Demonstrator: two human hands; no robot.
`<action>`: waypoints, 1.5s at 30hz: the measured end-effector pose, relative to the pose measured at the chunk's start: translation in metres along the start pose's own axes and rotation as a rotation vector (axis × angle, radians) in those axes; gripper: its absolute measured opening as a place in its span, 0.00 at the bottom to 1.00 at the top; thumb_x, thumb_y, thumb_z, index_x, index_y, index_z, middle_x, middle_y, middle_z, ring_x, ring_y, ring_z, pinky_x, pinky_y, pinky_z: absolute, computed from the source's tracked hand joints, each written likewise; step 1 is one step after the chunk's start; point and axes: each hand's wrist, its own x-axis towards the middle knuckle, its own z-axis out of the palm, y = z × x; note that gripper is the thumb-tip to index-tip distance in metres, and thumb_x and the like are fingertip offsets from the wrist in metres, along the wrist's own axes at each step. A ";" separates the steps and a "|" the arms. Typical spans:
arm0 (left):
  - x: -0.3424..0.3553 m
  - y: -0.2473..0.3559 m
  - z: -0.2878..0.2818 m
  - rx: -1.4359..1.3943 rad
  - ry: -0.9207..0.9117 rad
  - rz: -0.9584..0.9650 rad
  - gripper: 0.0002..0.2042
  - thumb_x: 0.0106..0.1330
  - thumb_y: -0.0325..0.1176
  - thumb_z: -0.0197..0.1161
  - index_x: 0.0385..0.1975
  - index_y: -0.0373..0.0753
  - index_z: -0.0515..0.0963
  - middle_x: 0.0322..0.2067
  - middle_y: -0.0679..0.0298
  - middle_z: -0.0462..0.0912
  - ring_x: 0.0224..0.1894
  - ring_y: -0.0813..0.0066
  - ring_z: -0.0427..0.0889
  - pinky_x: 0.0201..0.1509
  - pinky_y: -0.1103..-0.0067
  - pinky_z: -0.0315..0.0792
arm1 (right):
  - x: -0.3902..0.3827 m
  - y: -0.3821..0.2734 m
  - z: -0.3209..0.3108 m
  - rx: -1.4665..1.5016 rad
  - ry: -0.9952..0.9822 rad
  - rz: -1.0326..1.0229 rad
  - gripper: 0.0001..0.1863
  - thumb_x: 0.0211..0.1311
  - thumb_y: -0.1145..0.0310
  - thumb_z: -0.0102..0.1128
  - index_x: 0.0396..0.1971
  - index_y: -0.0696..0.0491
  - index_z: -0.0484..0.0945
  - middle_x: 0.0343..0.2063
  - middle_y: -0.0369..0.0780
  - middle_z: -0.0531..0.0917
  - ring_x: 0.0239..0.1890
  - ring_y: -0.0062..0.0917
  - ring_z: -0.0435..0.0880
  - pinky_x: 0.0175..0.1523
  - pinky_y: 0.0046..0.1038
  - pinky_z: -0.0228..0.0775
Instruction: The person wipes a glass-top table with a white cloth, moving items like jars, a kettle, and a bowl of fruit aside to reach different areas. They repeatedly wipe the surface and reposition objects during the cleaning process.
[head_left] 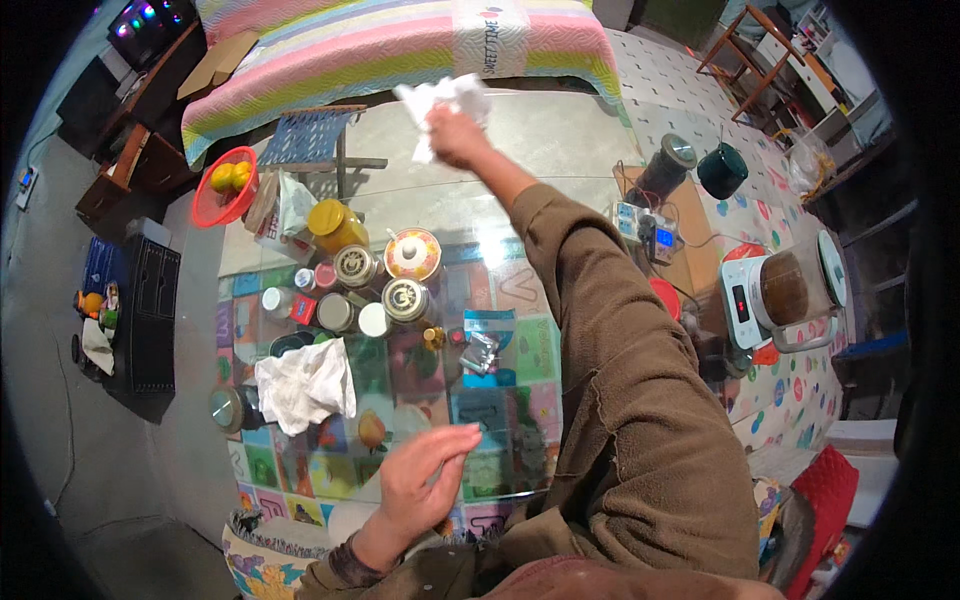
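Note:
My right hand point(458, 140), at the end of an outstretched arm in a brown sleeve, grips a white cloth point(430, 98) over the far part of the glass table point(395, 205). Whether the cloth presses on the glass, I cannot tell. My left hand point(425, 480) is near the table's front edge, fingers stretched out, holding nothing. A second white cloth point(308, 385) lies crumpled to its upper left. Beyond that stand several jars, among them a yellow-lidded jar point(335, 226), and a lidded, patterned bowl point(412, 255). A small silvery packet point(482, 353) lies right of them.
An orange-red basket point(224, 188) of yellow fruit stands at the far left. On the right are a white scale point(740, 297), a clear pitcher point(792, 290) of brown contents, a dark-lidded jar point(668, 165) and a small blue-screened device point(661, 241) with wires. A striped bed point(400, 45) lies beyond.

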 end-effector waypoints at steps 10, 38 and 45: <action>-0.008 -0.004 -0.004 -0.046 0.043 0.068 0.14 0.59 0.17 0.62 0.44 0.36 0.83 0.43 0.56 0.86 0.46 0.60 0.86 0.50 0.71 0.79 | -0.250 0.056 -0.118 0.284 -0.284 0.165 0.21 0.68 0.70 0.45 0.58 0.59 0.75 0.69 0.47 0.67 0.70 0.38 0.68 0.73 0.35 0.59; -0.003 -0.020 0.052 -0.006 0.070 0.203 0.11 0.61 0.18 0.62 0.42 0.37 0.83 0.40 0.56 0.86 0.42 0.57 0.86 0.45 0.71 0.79 | -0.368 0.020 -0.218 0.608 -0.101 0.150 0.23 0.60 0.64 0.64 0.56 0.54 0.78 0.57 0.45 0.78 0.61 0.36 0.76 0.66 0.35 0.67; 0.010 -0.029 0.055 0.020 0.051 0.162 0.10 0.63 0.18 0.62 0.41 0.36 0.83 0.40 0.55 0.86 0.43 0.58 0.86 0.47 0.72 0.79 | -0.314 0.208 -0.264 -0.247 0.299 0.869 0.53 0.50 0.46 0.74 0.72 0.47 0.55 0.67 0.48 0.62 0.67 0.48 0.63 0.63 0.54 0.63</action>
